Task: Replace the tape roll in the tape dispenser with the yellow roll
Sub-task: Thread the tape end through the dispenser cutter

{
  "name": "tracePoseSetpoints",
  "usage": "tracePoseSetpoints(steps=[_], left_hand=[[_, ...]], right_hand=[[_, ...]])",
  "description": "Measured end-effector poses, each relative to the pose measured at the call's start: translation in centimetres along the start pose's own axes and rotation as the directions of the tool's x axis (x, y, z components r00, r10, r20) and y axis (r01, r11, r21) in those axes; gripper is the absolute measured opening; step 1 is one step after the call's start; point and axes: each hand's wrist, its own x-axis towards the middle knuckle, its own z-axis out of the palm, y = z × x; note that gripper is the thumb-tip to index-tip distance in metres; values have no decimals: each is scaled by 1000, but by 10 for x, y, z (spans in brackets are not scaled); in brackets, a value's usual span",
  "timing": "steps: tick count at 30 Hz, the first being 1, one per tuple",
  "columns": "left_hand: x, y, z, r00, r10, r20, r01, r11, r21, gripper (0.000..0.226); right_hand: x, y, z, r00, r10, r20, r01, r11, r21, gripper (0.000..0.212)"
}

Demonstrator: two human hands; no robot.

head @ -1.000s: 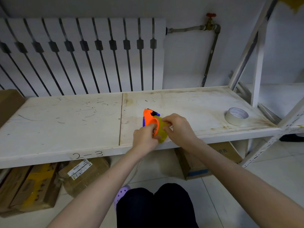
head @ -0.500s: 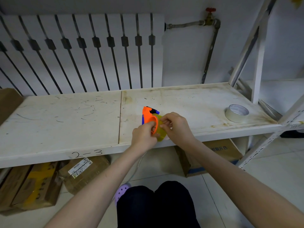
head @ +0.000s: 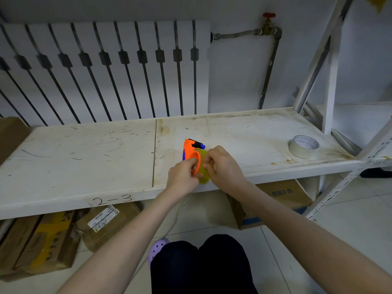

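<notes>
An orange tape dispenser (head: 190,150) with black and blue parts at its top is held upright just above the front of the white shelf (head: 84,153). My left hand (head: 182,176) grips its lower left side. A yellow tape roll (head: 204,166) sits against the dispenser's round hub on the right. My right hand (head: 222,166) pinches that roll from the right. The hands hide the lower part of both. A pale, whitish tape roll (head: 303,146) lies flat at the shelf's right end, far from both hands.
The shelf edge is marked "2-3" (head: 112,200). Cardboard boxes (head: 42,240) sit on the floor under the shelf, another box (head: 282,198) to the right. A white rack upright (head: 331,81) stands at right. A radiator (head: 106,68) and pipe (head: 269,66) line the wall.
Both hands stay on the dispenser and yellow roll with only small finger shifts. The view has tilted slightly; the pale roll has not moved.
</notes>
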Motion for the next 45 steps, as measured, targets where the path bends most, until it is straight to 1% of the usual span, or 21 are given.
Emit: tracePoseSetpoints(steps=[3, 6, 8, 13, 17, 18, 19, 20, 21, 23, 24, 25, 26, 29, 32, 35, 37, 39, 40, 42, 45], left_hand=[[0, -1, -1, 1000, 6, 3, -6, 1000, 1, 26], [0, -1, 1, 1000, 12, 11, -12, 1000, 2, 15], [1, -1, 2, 1000, 15, 9, -15, 1000, -1, 18], [3, -3, 2, 1000, 21, 8, -21, 1000, 18, 7], [3, -2, 2, 1000, 20, 5, -20, 1000, 9, 8], [3, -3, 2, 1000, 19, 8, -19, 1000, 12, 8], [3, -3, 2, 1000, 18, 11, -18, 1000, 11, 8], [3, -3, 2, 1000, 15, 14, -15, 1000, 10, 7], [2, -4, 2, 1000, 16, 13, -16, 1000, 12, 8], [2, -5, -2, 1000, 5, 2, -5, 1000, -2, 27], [3, -6, -4, 1000, -5, -2, 5, 1000, -13, 36], [5, -7, -5, 1000, -10, 4, 10, 1000, -16, 39], [6, -8, -7, 1000, -16, 17, 16, 1000, -18, 37], [9, -6, -13, 999, -15, 32, 18, 996, -90, 21], [11, -7, -13, 1000, 0, 23, 3, 992, -123, 32], [7, -8, -10, 1000, 14, 20, -9, 976, -216, 32], [4, -7, -9, 999, -13, 30, 22, 942, -335, 28], [0, -5, -11, 997, -49, 65, 73, 898, -433, 24], [-2, -5, -12, 994, -67, 85, 97, 895, -435, 28], [-5, -4, -12, 990, -112, 81, 134, 930, -341, 47], [-9, 2, -14, 989, -144, 25, 145, 964, -224, 56]], right_hand=[[1, 1, -2, 998, 51, -30, -50, 999, 10, 24], [1, 2, -5, 998, 7, -57, -8, 1000, -16, 15], [2, 2, -8, 998, -24, -61, 20, 998, -58, 12], [8, 4, -10, 987, -144, -67, 126, 966, -226, 13], [10, 6, -8, 957, -284, -54, 232, 868, -439, 24], [10, 6, -7, 951, -306, -47, 249, 848, -468, 20], [9, 7, -6, 947, -321, -30, 266, 832, -487, 11], [8, 7, -4, 948, -317, -14, 270, 832, -485, 6], [5, 7, -1, 953, -302, 5, 269, 841, -470, 11], [1, 7, 3, 963, -260, 68, 266, 886, -379, 14], [-1, 5, 3, 967, -233, 103, 254, 917, -308, 10], [-1, 4, 0, 967, -214, 139, 243, 941, -235, 3], [0, 4, -4, 965, -197, 172, 224, 962, -155, 4], [4, 0, -17, 958, -136, 252, 122, 990, 70, 14], [11, -4, -28, 971, -15, 240, -50, 964, 259, 14], [18, -8, -33, 955, 60, 292, -143, 952, 271, 12], [24, -10, -34, 949, 67, 309, -147, 958, 245, 9], [30, -11, -33, 950, 44, 309, -108, 976, 192, 8], [32, -11, -31, 954, 32, 298, -84, 983, 165, 7], [36, -12, -29, 967, 34, 253, -70, 988, 135, 7], [40, -16, -27, 976, 9, 217, -31, 995, 96, 9]])
